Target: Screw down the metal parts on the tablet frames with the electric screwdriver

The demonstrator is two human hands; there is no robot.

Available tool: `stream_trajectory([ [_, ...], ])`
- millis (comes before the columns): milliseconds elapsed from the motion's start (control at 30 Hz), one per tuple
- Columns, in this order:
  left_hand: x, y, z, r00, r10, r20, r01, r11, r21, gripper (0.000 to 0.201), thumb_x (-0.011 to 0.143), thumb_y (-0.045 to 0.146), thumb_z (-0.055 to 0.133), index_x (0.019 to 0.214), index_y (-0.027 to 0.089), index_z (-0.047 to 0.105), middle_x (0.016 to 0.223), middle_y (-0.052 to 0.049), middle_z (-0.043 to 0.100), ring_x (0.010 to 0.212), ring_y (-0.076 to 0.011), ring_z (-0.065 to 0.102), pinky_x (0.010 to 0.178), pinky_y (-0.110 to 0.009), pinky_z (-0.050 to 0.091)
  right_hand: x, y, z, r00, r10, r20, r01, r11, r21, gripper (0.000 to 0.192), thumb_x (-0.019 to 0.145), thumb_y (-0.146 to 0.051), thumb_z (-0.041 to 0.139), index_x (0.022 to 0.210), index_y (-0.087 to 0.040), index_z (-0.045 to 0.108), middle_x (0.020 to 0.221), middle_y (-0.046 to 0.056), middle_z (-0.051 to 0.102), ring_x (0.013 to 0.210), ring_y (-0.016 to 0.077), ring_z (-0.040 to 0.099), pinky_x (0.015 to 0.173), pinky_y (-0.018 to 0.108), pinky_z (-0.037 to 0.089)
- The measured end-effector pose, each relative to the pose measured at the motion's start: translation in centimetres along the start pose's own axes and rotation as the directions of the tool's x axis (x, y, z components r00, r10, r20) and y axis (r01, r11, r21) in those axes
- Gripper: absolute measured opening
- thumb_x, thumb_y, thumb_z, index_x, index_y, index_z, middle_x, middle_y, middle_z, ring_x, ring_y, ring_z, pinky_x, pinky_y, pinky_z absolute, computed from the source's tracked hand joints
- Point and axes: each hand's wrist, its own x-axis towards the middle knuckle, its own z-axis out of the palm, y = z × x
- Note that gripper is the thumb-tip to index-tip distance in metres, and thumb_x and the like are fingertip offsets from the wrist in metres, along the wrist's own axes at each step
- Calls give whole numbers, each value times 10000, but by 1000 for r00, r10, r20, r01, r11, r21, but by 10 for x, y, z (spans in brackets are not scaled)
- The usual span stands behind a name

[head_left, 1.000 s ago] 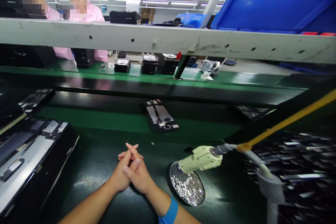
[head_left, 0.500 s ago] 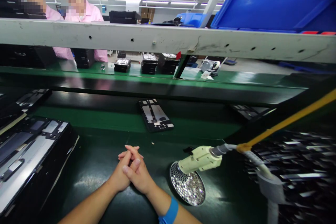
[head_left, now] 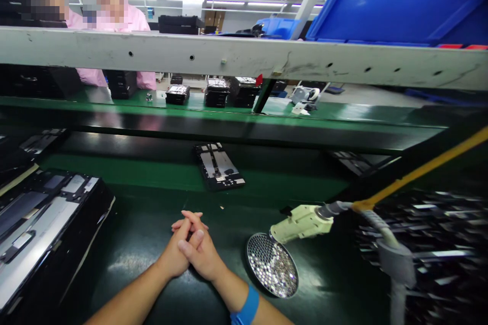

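Observation:
My left hand (head_left: 175, 254) and my right hand (head_left: 204, 256) are clasped together over the dark green bench, fingers interlaced, holding no object. A blue band (head_left: 247, 307) circles the right wrist. To their right lies a round dish (head_left: 251, 259) with a perforated pattern and many small shiny metal pieces. Over its upper edge is a pale green powered hand tool (head_left: 303, 223), fixed to a grey cable; its tip is hidden. Beyond the hands, an opened tablet-like device (head_left: 219, 165) with silver and black innards lies on the green strip.
A stack of similar devices (head_left: 46, 233) stands close at left. Many dark and silver parts (head_left: 442, 249), blurred, fill the right side beside a yellow strap (head_left: 419, 172). A grey beam (head_left: 236, 58) and a blue bin (head_left: 400, 5) are overhead. Two people in pink work across.
The opened device on the green strip has shifted slightly left, as have others along it. The pale green tool has swung to the right. My hands have stayed clasped in place.

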Motion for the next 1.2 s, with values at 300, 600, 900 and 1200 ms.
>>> stream_trajectory([
  [300, 3, -5, 0, 1000, 4, 3, -4, 1000, -14, 630, 994, 603, 537, 1448, 172, 464, 1240, -160, 631, 1186, -295, 622, 1028, -491, 527, 0, 1, -1, 1000, -1, 0, 1, 1000, -18, 646, 873, -485, 685, 1455, -326, 453, 1202, 81, 706, 1120, 273, 682, 999, 506, 551],
  [600, 3, -5, 1, 1000, -7, 8, 8, 999, -41, 637, 981, 614, 552, 1440, 182, 460, 1243, -158, 622, 1164, -293, 628, 1017, -495, 535, 0, 0, -3, 1000, 0, -3, 0, 999, -39, 637, 877, -457, 680, 1457, -325, 453, 1202, 77, 710, 1118, 267, 686, 993, 499, 557],
  [900, 2, -4, 1, 1000, -20, 7, 20, 999, -46, 661, 980, 621, 553, 1446, 163, 455, 1244, -166, 620, 1175, -293, 623, 1015, -485, 538, 0, 1, -3, 1000, -4, -4, 4, 999, -40, 643, 876, -464, 685, 1458, -319, 454, 1203, 79, 708, 1119, 264, 685, 988, 486, 561],
  [1200, 2, 0, 1, 1000, -3, 1, 3, 1000, -16, 656, 981, 629, 541, 1434, 160, 469, 1235, -164, 632, 1181, -297, 625, 1038, -497, 525, 0, 0, -2, 1000, -9, -1, 9, 1000, -15, 628, 885, -492, 683, 1451, -342, 455, 1205, 70, 703, 1118, 261, 684, 976, 484, 565],
])
